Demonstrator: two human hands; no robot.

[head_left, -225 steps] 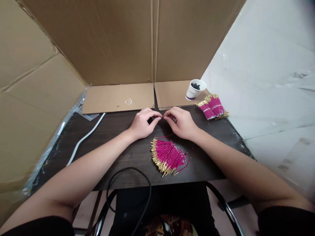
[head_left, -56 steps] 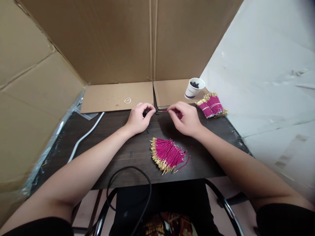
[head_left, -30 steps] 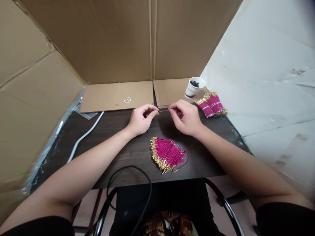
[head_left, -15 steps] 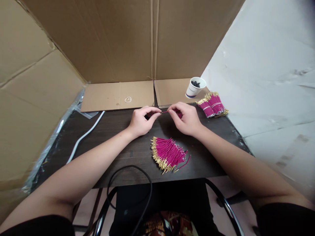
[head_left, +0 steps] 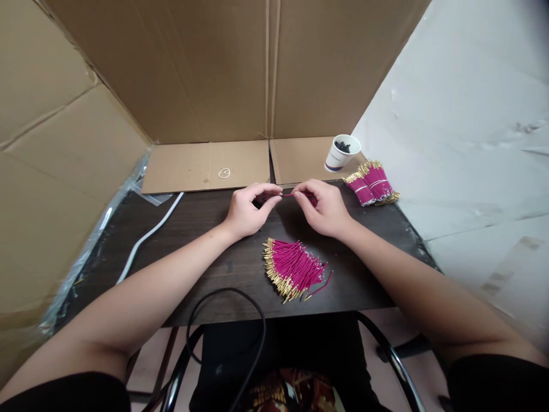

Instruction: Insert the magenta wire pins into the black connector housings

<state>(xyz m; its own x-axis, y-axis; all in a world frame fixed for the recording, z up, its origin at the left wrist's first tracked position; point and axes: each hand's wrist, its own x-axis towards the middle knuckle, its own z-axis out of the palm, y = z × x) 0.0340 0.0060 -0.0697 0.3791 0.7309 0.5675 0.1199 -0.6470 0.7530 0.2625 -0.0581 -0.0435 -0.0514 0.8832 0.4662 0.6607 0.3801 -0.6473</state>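
A thin magenta wire point(head_left: 287, 195) spans the short gap between my two hands above the dark table. My right hand point(head_left: 325, 207) pinches it between thumb and forefinger, and more magenta wires point(head_left: 314, 201) show within its curled fingers. At the other end, the thumb and forefinger of my left hand point(head_left: 249, 210) close on the wire's tip; any smaller piece there is too small to make out. Dark bits appear under the left fingers. Nearer my body lies a fanned pile of magenta wires point(head_left: 295, 266), gold ends to the left and silvery ends to the right.
Banded bundles of similar wires point(head_left: 372, 184) lie at the back right. Beside them, a paper cup point(head_left: 338, 157) holds small black pieces. A white loop point(head_left: 224, 173) rests on the cardboard point(head_left: 184, 169). A grey cable point(head_left: 148, 236) crosses the left side; a black cable point(head_left: 225, 290) loops at the front edge.
Both hands stay nearly in place, with the wire still between them. The view has shifted very slightly; the pile, cup and bundles are unchanged.
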